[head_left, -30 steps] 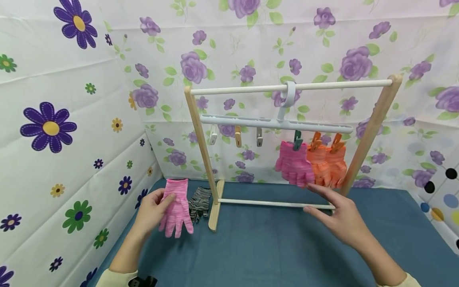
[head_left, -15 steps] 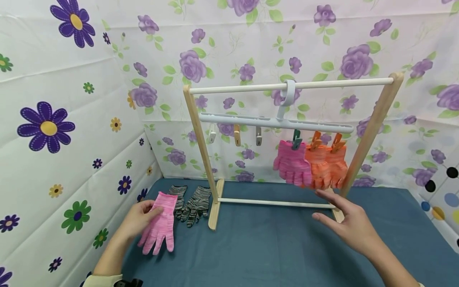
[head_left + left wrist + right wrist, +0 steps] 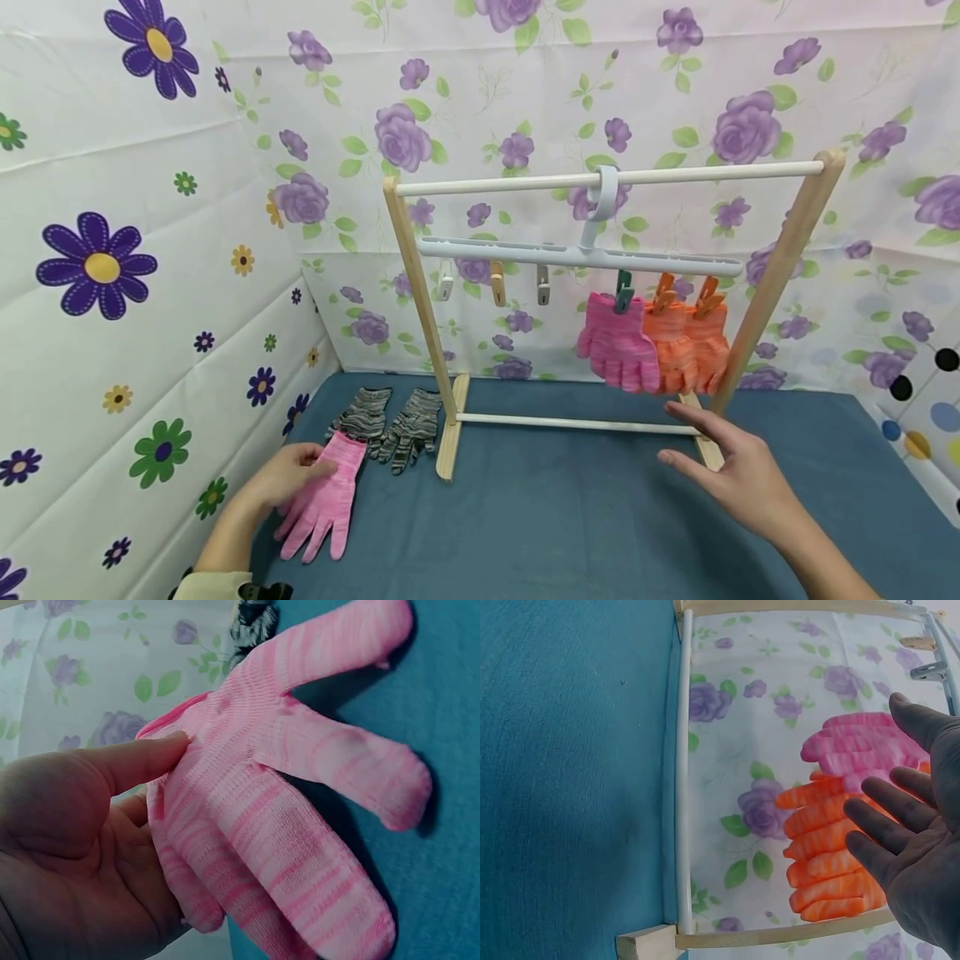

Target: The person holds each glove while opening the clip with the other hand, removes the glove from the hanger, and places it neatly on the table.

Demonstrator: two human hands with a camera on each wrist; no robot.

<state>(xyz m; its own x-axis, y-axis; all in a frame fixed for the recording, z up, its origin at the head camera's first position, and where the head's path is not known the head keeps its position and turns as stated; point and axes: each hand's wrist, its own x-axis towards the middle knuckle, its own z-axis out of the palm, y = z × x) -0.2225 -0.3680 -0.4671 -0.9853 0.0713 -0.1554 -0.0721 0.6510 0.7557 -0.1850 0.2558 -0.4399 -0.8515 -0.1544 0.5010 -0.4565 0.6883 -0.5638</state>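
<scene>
My left hand point(image 3: 283, 477) pinches a light pink knit glove point(image 3: 327, 502) near its cuff, thumb on top, low over the table at the left. In the left wrist view, the glove's fingers point(image 3: 300, 877) spread over the blue cloth. My right hand point(image 3: 738, 475) hovers with relaxed, parted fingers, holding nothing, below the hanging gloves. A darker pink glove point(image 3: 618, 346) hangs from a green clothespin point(image 3: 624, 292). Beside it, two orange gloves point(image 3: 671, 346) hang from orange clothespins point(image 3: 708, 297). Two grey-black striped gloves point(image 3: 412, 425) lie on the table behind the held one, which partly covers one of them.
A wooden rack point(image 3: 417, 283) with white rods stands on the blue cloth point(image 3: 540, 517). From its top rod hangs a pale hanger point(image 3: 517, 252). White, tan and grey clothespins point(image 3: 498, 285) hang from its left half, holding nothing. Flowered sheets point(image 3: 480, 100) enclose the back and sides.
My left hand has carried the light pink glove left, down and toward me, uncovering more of the striped gloves. My right hand has drawn slightly away from the hanging gloves.
</scene>
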